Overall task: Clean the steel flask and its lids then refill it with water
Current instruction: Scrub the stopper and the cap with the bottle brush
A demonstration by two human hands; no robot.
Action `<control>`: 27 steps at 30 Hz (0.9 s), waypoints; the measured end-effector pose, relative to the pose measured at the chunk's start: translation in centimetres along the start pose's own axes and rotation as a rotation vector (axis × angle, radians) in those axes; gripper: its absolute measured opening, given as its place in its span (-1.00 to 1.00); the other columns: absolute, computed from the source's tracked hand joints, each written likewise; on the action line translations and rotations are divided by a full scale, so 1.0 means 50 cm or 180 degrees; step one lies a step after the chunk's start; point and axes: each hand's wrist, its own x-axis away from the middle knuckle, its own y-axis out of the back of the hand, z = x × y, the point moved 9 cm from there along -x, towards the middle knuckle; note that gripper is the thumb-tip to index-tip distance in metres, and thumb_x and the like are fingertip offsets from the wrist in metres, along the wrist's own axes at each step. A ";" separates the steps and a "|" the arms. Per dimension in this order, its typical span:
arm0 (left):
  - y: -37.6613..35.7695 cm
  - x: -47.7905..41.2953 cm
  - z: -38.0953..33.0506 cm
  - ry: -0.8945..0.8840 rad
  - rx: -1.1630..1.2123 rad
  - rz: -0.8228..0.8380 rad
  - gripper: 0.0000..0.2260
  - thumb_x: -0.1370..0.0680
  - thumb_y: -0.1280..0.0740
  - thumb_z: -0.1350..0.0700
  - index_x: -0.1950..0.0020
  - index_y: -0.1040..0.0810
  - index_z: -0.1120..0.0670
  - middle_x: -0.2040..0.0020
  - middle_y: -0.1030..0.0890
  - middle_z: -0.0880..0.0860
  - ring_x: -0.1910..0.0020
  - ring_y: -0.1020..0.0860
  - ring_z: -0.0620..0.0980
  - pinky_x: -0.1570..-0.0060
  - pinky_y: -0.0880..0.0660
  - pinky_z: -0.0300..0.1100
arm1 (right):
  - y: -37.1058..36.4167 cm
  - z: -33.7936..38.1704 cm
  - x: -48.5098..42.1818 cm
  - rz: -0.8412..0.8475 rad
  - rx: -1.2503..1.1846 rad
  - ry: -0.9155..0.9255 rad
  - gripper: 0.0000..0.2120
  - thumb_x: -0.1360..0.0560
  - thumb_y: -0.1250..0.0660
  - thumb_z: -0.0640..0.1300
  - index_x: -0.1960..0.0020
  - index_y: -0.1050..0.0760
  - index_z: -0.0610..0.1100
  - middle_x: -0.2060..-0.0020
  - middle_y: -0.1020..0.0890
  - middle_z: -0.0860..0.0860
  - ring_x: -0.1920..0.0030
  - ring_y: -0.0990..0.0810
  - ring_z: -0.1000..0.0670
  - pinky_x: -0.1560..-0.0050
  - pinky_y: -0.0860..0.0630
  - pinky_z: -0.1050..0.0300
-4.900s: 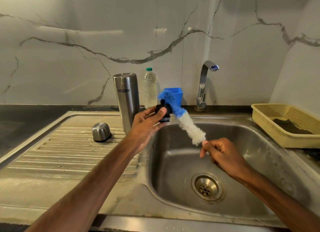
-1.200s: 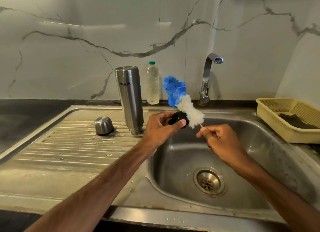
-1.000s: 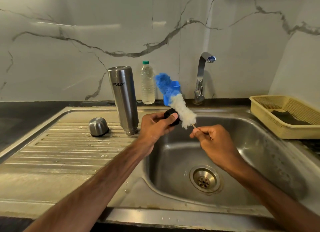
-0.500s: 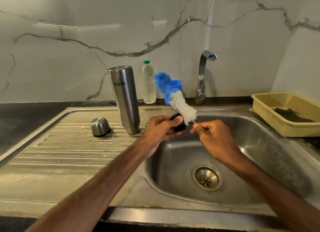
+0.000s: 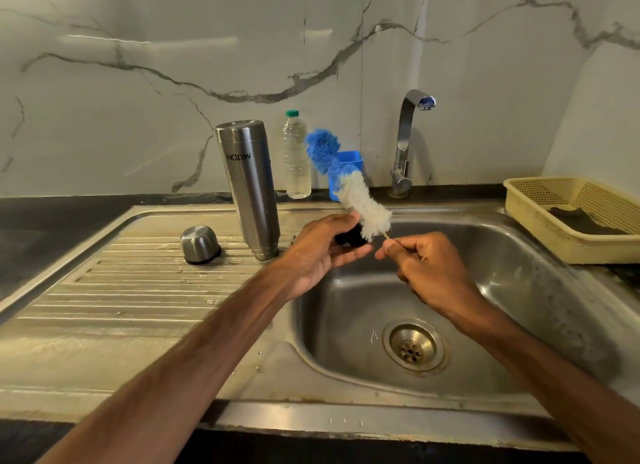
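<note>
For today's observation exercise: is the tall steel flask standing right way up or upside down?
Upside down: the tall steel flask stands on the ribbed steel drainboard with its printed lettering inverted.

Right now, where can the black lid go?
Bare: the ribbed steel draining board in front of the round steel cap and tall steel flask; the sink bowl around its drain. Crowded: behind, by the clear plastic bottle.

I see free passage over the left and front of the drainboard point(image 5: 121, 290) and down in the sink basin point(image 5: 519, 290) above the drain point(image 5: 412, 346). The standing steel flask point(image 5: 251, 190) and the steel cap point(image 5: 200, 245) near it block the drainboard's back right. Along the wall point(image 5: 173, 117) the plastic bottle point(image 5: 296, 159), blue cup point(image 5: 351, 160) and tap point(image 5: 405, 141) crowd together; the brush point(image 5: 363, 204) hides the bottle-to-cup gap, perhaps narrow. The yellow basket point(image 5: 540, 235) bars the right.
</note>
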 end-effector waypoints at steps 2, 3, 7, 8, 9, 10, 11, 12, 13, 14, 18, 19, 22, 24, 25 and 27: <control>0.011 -0.003 0.004 0.0030 0.0031 -0.0017 -0.72 -0.59 -0.41 0.21 -0.29 -0.59 0.25 -0.19 -0.68 0.21 -0.08 -0.69 0.08 0.09 -0.66 -0.24 | 0.000 0.006 -0.003 -0.0039 0.0081 0.0053 -0.76 -0.63 -0.31 -0.07 0.10 -0.71 -0.07 0.58 -0.42 0.05 0.56 -0.29 0.11 0.43 -0.27 0.18; 0.016 -0.004 0.008 0.0020 0.0001 -0.0043 -0.71 -0.58 -0.42 0.22 -0.29 -0.59 0.27 -0.18 -0.69 0.22 -0.04 -0.70 0.06 0.11 -0.65 -0.25 | 0.000 0.009 -0.007 -0.0063 0.0145 0.0079 -0.77 -0.63 -0.31 -0.07 0.10 -0.72 -0.07 0.57 -0.43 0.04 0.56 -0.29 0.12 0.42 -0.28 0.19; 0.022 -0.009 0.005 -0.0080 -0.0123 -0.0114 -0.66 -0.57 -0.44 0.21 -0.31 -0.57 0.30 -0.13 -0.71 0.21 0.01 -0.72 0.04 0.11 -0.67 -0.24 | 0.009 0.006 -0.009 -0.0163 0.0252 0.0092 -0.78 -0.62 -0.33 -0.09 0.09 -0.72 -0.09 0.61 -0.45 0.12 0.58 -0.34 0.15 0.42 -0.28 0.26; 0.029 -0.010 -0.005 -0.0161 -0.0115 -0.0190 -0.65 -0.56 -0.45 0.20 -0.31 -0.57 0.30 -0.11 -0.72 0.20 0.02 -0.72 0.04 0.10 -0.67 -0.23 | 0.010 0.002 -0.005 -0.0140 0.0232 0.0085 -0.78 -0.62 -0.33 -0.09 0.09 -0.72 -0.09 0.62 -0.46 0.17 0.58 -0.37 0.17 0.42 -0.28 0.29; 0.039 -0.011 -0.016 -0.0240 -0.0089 -0.0284 -0.64 -0.55 -0.46 0.19 -0.30 -0.57 0.31 -0.07 -0.73 0.18 0.04 -0.72 0.04 0.08 -0.67 -0.23 | 0.010 -0.002 0.001 -0.0110 0.0209 0.0067 -0.79 -0.62 -0.33 -0.10 0.08 -0.72 -0.09 0.62 -0.47 0.21 0.57 -0.40 0.19 0.40 -0.29 0.31; 0.047 -0.012 -0.022 -0.0289 -0.0064 -0.0363 -0.64 -0.55 -0.47 0.18 -0.29 -0.58 0.31 -0.05 -0.73 0.18 0.07 -0.72 0.04 0.08 -0.67 -0.23 | 0.012 -0.006 0.006 -0.0100 0.0188 0.0052 -0.79 -0.62 -0.33 -0.11 0.08 -0.72 -0.10 0.62 -0.48 0.23 0.57 -0.41 0.20 0.40 -0.29 0.30; 0.048 -0.010 -0.022 -0.0303 -0.0069 -0.0379 -0.64 -0.55 -0.47 0.17 -0.29 -0.58 0.32 -0.04 -0.74 0.18 0.10 -0.72 0.03 0.09 -0.67 -0.24 | 0.014 -0.006 0.006 -0.0116 0.0180 0.0051 -0.79 -0.62 -0.34 -0.11 0.08 -0.72 -0.10 0.62 -0.48 0.22 0.58 -0.41 0.19 0.39 -0.30 0.27; 0.041 -0.007 -0.015 -0.0289 -0.0137 -0.0339 -0.65 -0.55 -0.47 0.17 -0.28 -0.59 0.31 -0.05 -0.73 0.19 0.11 -0.72 0.02 0.10 -0.67 -0.25 | 0.015 -0.003 0.002 -0.0153 0.0179 0.0060 -0.80 -0.61 -0.34 -0.11 0.09 -0.72 -0.10 0.62 -0.49 0.20 0.58 -0.40 0.19 0.38 -0.32 0.23; 0.028 -0.004 -0.004 -0.0263 -0.0248 -0.0262 -0.67 -0.55 -0.47 0.18 -0.27 -0.60 0.30 -0.06 -0.73 0.19 0.12 -0.72 0.02 0.11 -0.66 -0.26 | 0.017 0.001 -0.006 -0.0206 0.0162 0.0064 -0.80 -0.61 -0.35 -0.11 0.10 -0.73 -0.10 0.60 -0.51 0.15 0.57 -0.40 0.18 0.37 -0.34 0.20; 0.013 -0.004 0.005 -0.0254 -0.0339 -0.0190 -0.68 -0.55 -0.47 0.18 -0.27 -0.61 0.29 -0.07 -0.73 0.19 0.11 -0.72 0.02 0.10 -0.66 -0.26 | 0.019 0.004 -0.015 -0.0259 0.0122 0.0074 -0.80 -0.61 -0.35 -0.11 0.10 -0.73 -0.10 0.59 -0.52 0.08 0.56 -0.38 0.18 0.37 -0.35 0.17; 0.034 -0.012 -0.021 -0.0395 0.0061 -0.0524 -0.71 -0.53 -0.50 0.18 -0.19 -0.64 0.29 -0.01 -0.74 0.20 0.13 -0.72 0.03 0.07 -0.67 -0.23 | 0.006 0.004 -0.014 -0.0249 0.0050 0.0140 -0.81 -0.61 -0.36 -0.13 0.08 -0.73 -0.13 0.60 -0.52 0.18 0.58 -0.42 0.20 0.43 -0.32 0.30; 0.052 -0.014 -0.027 -0.0405 0.0173 -0.0645 -0.73 -0.52 -0.50 0.18 -0.17 -0.64 0.28 0.00 -0.74 0.20 0.13 -0.72 0.04 0.05 -0.68 -0.22 | -0.003 0.000 -0.008 -0.0177 0.0067 0.0142 -0.82 -0.61 -0.35 -0.14 0.06 -0.72 -0.14 0.60 -0.50 0.26 0.57 -0.45 0.23 0.45 -0.29 0.40; 0.053 -0.004 -0.005 -0.0346 0.0117 -0.0691 -0.74 -0.52 -0.50 0.18 -0.15 -0.64 0.28 -0.02 -0.74 0.21 0.13 -0.73 0.04 0.06 -0.68 -0.21 | -0.016 0.005 -0.021 -0.0127 0.0176 0.0149 -0.83 -0.60 -0.37 -0.14 0.05 -0.72 -0.15 0.60 -0.50 0.26 0.57 -0.44 0.22 0.48 -0.28 0.40; 0.030 -0.002 0.006 -0.0319 0.0076 -0.0640 -0.73 -0.53 -0.50 0.19 -0.16 -0.64 0.31 -0.03 -0.73 0.23 0.12 -0.72 0.04 0.09 -0.67 -0.25 | -0.009 0.019 -0.047 -0.0257 0.0199 0.0238 -0.81 -0.59 -0.39 -0.11 0.13 -0.72 -0.14 0.55 -0.58 0.08 0.56 -0.38 0.17 0.46 -0.32 0.23; 0.029 -0.002 -0.002 -0.0349 0.0128 -0.0679 -0.72 -0.52 -0.50 0.19 -0.16 -0.64 0.32 -0.03 -0.73 0.23 0.11 -0.72 0.05 0.09 -0.66 -0.25 | -0.010 0.024 -0.054 -0.0280 0.0186 0.0286 -0.79 -0.58 -0.39 -0.10 0.15 -0.72 -0.14 0.51 -0.60 -0.03 0.53 -0.38 0.14 0.43 -0.32 0.19; 0.056 -0.004 -0.031 -0.0449 0.0392 -0.0869 -0.70 -0.50 -0.53 0.19 -0.16 -0.64 0.32 -0.03 -0.73 0.22 0.08 -0.72 0.08 0.12 -0.66 -0.26 | -0.015 0.027 -0.047 -0.0217 0.0170 0.0390 -0.81 -0.58 -0.39 -0.09 0.13 -0.72 -0.12 0.54 -0.58 0.02 0.55 -0.36 0.17 0.46 -0.31 0.24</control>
